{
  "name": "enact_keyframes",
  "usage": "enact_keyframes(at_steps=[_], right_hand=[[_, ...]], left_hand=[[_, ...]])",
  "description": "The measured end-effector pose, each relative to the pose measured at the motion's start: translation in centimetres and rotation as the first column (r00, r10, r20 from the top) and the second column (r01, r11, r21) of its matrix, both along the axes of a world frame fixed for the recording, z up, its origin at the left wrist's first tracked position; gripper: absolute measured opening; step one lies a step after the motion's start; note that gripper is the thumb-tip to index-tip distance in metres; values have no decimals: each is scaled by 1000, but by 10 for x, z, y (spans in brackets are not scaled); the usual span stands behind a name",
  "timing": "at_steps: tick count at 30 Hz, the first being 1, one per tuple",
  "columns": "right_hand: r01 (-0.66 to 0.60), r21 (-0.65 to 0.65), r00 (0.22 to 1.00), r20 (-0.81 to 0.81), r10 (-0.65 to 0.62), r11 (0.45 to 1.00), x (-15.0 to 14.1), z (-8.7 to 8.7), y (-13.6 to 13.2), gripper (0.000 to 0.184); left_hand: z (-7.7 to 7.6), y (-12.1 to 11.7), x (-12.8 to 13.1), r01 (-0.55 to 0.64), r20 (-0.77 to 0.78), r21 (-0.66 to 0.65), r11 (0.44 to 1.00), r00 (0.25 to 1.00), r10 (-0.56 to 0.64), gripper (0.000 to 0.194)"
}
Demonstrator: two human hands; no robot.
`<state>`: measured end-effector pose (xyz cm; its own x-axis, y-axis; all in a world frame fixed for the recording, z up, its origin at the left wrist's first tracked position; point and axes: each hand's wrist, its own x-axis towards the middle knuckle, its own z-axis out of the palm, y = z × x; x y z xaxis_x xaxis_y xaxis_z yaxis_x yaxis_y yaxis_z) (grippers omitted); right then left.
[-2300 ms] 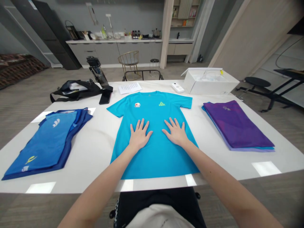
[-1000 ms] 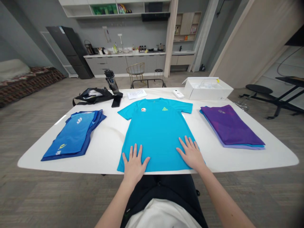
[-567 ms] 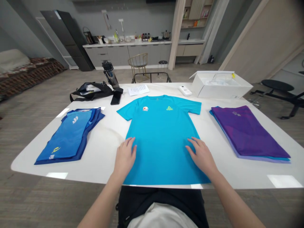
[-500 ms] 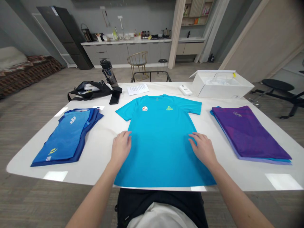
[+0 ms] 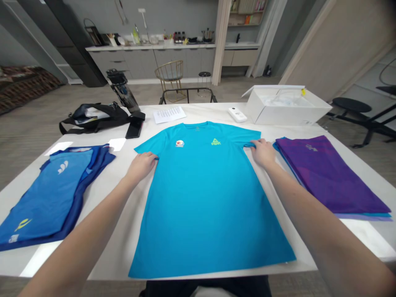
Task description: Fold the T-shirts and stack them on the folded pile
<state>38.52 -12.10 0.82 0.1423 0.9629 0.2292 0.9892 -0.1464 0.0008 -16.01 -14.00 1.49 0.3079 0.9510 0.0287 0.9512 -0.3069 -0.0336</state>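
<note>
A turquoise T-shirt [image 5: 207,198] lies spread flat on the white table [image 5: 108,198], collar away from me, with a red-and-white badge and a green logo on its chest. My left hand [image 5: 142,166] is closed on the lower edge of its left-side sleeve, close to the underarm. On the other side, my right hand [image 5: 263,152] pinches the right-side sleeve at its hem, where the cloth is slightly bunched. Both thumbs are partly hidden.
Folded blue shirts [image 5: 52,189] lie at the left, and a pile topped by a purple shirt [image 5: 328,173] at the right. Along the far side are a black bag [image 5: 95,117], bottle [image 5: 123,93], phone [image 5: 134,128], paper sheet [image 5: 169,115], small white device [image 5: 237,115] and open white box [image 5: 284,109].
Both hands have moved forward from beside the shirt's middle to its sleeves and closed on the cloth. The right-side sleeve hem is now gathered. My view has shifted closer to the table.
</note>
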Motion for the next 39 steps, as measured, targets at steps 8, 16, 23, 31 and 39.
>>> enact_keyframes(at_steps=[8, 16, 23, 31, 39], right_hand=[[-5, -115, 976, 214, 30, 993, 14, 7, -9, 38], [-153, -30, 986, 55, 155, 988, -33, 18, 17, 42], [-305, -95, 942, -175, 286, 948, -130, 3, 88, 48], [-193, -175, 970, -182, 161, 965, -157, -23, 126, 68], [-244, -170, 959, -191, 211, 955, -154, -23, 139, 74]], left_hand=[[-1, -5, -42, -128, -143, 138, 982, 979, 147, 41], [12, 33, 6, -195, 89, 141, 971, 979, 184, 43], [-3, 103, 112, -159, 82, 24, 987, 984, 157, 59], [-29, 156, 137, -281, 145, -166, 945, 941, 305, 84], [-32, 161, 137, -261, 146, -76, 962, 952, 270, 82]])
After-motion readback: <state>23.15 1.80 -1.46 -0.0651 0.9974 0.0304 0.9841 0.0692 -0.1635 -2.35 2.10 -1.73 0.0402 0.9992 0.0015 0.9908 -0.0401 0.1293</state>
